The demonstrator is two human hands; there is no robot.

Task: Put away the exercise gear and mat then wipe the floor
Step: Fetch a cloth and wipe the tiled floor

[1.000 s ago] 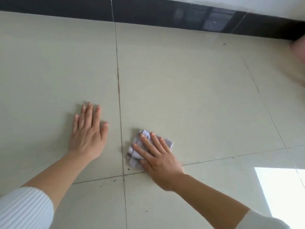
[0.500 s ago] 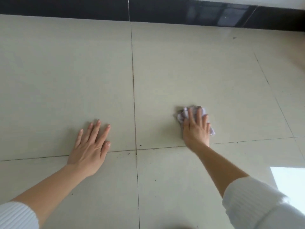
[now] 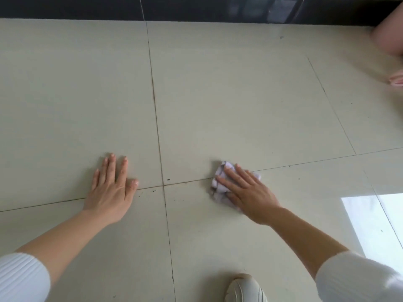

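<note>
A crumpled pale lilac cloth (image 3: 220,184) lies on the cream tiled floor (image 3: 239,105), across a grout line right of centre. My right hand (image 3: 246,192) presses flat on top of the cloth, fingers spread and pointing up-left, covering most of it. My left hand (image 3: 111,188) rests palm-down on the bare tile to the left, fingers apart, holding nothing. Small dark specks of dirt dot the grout joint (image 3: 163,185) between the two hands.
A black glossy skirting (image 3: 196,7) runs along the far edge of the floor. A pink blurred object (image 3: 390,40) sits at the top right corner. My white shoe (image 3: 245,289) shows at the bottom edge. A bright patch of light (image 3: 377,223) falls on the right tiles.
My right hand has slid the cloth back toward me and slightly left along the grout line. The left hand stays planted. The view has tilted down, bringing my shoe into sight.
</note>
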